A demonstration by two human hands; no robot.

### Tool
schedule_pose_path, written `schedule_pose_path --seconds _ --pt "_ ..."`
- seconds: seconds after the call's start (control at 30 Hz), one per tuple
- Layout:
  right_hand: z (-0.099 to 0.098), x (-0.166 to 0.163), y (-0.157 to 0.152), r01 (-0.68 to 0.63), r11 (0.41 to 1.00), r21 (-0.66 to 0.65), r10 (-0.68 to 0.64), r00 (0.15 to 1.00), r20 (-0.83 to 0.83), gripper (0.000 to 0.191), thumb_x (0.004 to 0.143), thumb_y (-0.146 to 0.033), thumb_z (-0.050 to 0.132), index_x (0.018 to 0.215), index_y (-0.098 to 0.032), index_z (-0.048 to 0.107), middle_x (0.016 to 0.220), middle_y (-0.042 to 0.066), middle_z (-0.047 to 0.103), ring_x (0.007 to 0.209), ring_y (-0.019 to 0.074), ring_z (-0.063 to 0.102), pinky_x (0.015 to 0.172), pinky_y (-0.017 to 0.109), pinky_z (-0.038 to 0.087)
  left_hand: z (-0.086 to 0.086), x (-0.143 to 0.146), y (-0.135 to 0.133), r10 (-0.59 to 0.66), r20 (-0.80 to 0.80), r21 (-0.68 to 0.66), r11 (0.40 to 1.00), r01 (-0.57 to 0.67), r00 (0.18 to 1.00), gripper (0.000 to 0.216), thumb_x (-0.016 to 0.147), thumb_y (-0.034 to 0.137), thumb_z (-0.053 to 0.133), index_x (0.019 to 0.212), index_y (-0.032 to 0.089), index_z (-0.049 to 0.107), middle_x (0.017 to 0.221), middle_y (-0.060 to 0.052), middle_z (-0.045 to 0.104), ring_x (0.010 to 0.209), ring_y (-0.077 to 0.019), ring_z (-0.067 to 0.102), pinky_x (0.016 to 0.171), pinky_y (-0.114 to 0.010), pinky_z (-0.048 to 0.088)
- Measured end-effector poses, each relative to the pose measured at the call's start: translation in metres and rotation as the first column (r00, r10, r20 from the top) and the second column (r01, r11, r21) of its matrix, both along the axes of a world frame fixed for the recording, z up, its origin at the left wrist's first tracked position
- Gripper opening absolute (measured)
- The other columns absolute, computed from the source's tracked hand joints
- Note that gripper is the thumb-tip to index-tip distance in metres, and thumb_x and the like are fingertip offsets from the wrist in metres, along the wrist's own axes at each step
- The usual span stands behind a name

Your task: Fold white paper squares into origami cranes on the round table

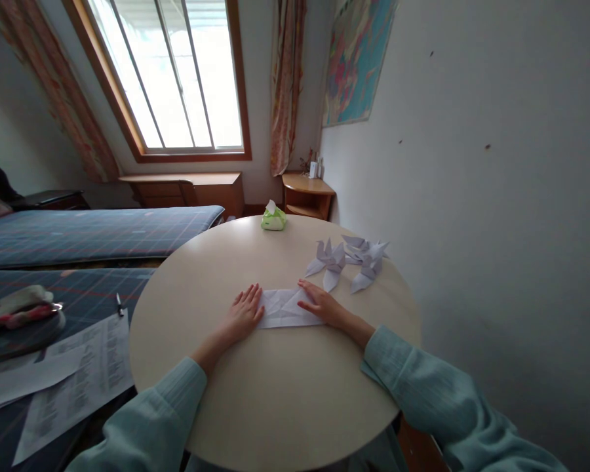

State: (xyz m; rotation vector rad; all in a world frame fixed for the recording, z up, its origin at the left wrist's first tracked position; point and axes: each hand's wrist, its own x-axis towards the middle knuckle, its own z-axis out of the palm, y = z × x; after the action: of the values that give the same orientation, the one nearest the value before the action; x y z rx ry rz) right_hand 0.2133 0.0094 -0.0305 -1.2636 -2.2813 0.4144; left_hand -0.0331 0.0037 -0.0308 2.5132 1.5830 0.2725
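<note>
A white sheet of paper [285,309], folded into a long strip and marked with slanting creases, lies flat on the round table [265,387]. My left hand [247,312] rests flat on its left end, fingers stretched out. On the right end lies my right hand [322,305], its fingers extended and the thumb apart, touching the paper. Neither hand grips it. Just beyond my right hand stand several folded paper figures [330,260] with pointed tips, grouped close together.
A green tissue pack [274,219] sits at the table's far edge. To the left, printed sheets [86,373], a pen [119,304] and a bag-like item lie on a plaid bed [78,278]. A wall [496,262] runs close along the right. A corner shelf [307,185] stands behind.
</note>
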Motion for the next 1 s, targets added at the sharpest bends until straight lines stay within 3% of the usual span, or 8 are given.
schedule_pose_path --seconds 0.1,0.17,0.27,0.33,0.57,0.67,0.87,1.0 --pt "0.004 0.007 0.003 0.09 0.996 0.018 -0.087 0.989 -0.121 0.05 0.08 -0.04 0.044 0.122 -0.012 0.042 0.125 0.014 0.047 0.116 0.0214 0.042 0.099 0.039 0.033 0.002 0.001 -0.001 -0.048 -0.011 0.064 0.997 0.048 0.999 0.051 0.082 0.023 0.029 0.131 0.009 0.028 0.14 -0.012 0.023 0.13 -0.0203 0.016 0.106 -0.04 0.01" --pt "0.005 0.009 0.004 0.126 0.992 0.021 -0.122 0.981 -0.149 0.048 0.078 -0.035 0.047 0.121 -0.013 0.043 0.122 0.014 0.049 0.113 0.0219 0.045 0.097 0.04 0.034 0.005 0.003 -0.003 -0.145 0.016 0.085 0.986 0.143 0.989 0.055 0.077 0.012 0.03 0.132 0.013 0.027 0.14 -0.008 0.023 0.13 -0.0178 0.016 0.107 -0.039 0.011" --pt "0.003 0.009 0.006 0.109 0.994 0.011 -0.106 0.986 -0.132 0.051 0.073 -0.032 0.055 0.119 -0.011 0.045 0.119 0.015 0.051 0.111 0.0236 0.047 0.096 0.04 0.035 0.007 0.005 -0.004 -0.315 0.086 0.031 0.949 0.314 0.945 0.063 0.071 0.002 0.029 0.131 0.021 0.03 0.138 -0.002 0.029 0.128 -0.0141 0.022 0.106 -0.036 0.019" --pt "0.0 0.008 0.007 0.081 0.997 0.02 -0.078 0.99 -0.12 0.051 0.071 -0.03 0.058 0.116 -0.009 0.047 0.117 0.016 0.052 0.11 0.0239 0.047 0.096 0.04 0.035 0.008 0.007 -0.003 -0.36 0.134 0.008 0.932 0.362 0.923 0.06 0.071 0.001 0.03 0.127 0.023 0.038 0.134 0.0 0.036 0.126 -0.0138 0.028 0.104 -0.034 0.023" --pt "0.001 0.011 0.012 0.074 0.997 0.01 -0.072 0.994 -0.087 0.051 0.067 -0.033 0.063 0.111 -0.011 0.052 0.109 0.014 0.056 0.104 0.0243 0.05 0.092 0.039 0.037 0.026 0.02 0.012 -0.278 0.177 0.04 0.96 0.276 0.944 0.032 0.079 0.014 0.038 0.096 0.025 0.063 0.102 0.001 0.064 0.096 -0.0149 0.056 0.087 -0.027 0.042" --pt "0.005 0.013 0.015 0.039 0.999 -0.017 -0.04 0.998 -0.057 0.054 0.063 -0.033 0.067 0.11 -0.01 0.053 0.107 0.014 0.056 0.101 0.0243 0.051 0.09 0.039 0.038 0.026 0.023 0.017 -0.268 0.206 0.083 0.963 0.256 0.941 0.026 0.077 0.014 0.043 0.086 0.023 0.065 0.09 -0.001 0.066 0.086 -0.0149 0.057 0.081 -0.026 0.044" --pt "0.008 0.014 0.034 -0.011 0.994 -0.112 0.007 0.999 -0.036 0.071 0.051 -0.032 0.075 0.112 -0.009 0.048 0.103 0.014 0.054 0.096 0.0243 0.051 0.085 0.039 0.04 0.004 0.017 0.022 -0.298 0.346 0.159 0.953 0.257 0.89 0.026 0.078 0.014 0.045 0.1 0.019 0.059 0.105 -0.004 0.06 0.098 -0.0163 0.051 0.089 -0.029 0.04" --pt "0.004 0.013 0.038 0.046 0.981 -0.188 -0.074 0.987 -0.146 0.084 0.043 -0.029 0.078 0.117 -0.013 0.042 0.107 0.012 0.05 0.092 0.022 0.052 0.081 0.036 0.042 0.0 0.016 0.025 -0.278 0.342 0.164 0.958 0.234 0.898 0.027 0.08 0.018 0.045 0.105 0.018 0.056 0.108 -0.005 0.059 0.101 -0.0177 0.05 0.091 -0.032 0.039"
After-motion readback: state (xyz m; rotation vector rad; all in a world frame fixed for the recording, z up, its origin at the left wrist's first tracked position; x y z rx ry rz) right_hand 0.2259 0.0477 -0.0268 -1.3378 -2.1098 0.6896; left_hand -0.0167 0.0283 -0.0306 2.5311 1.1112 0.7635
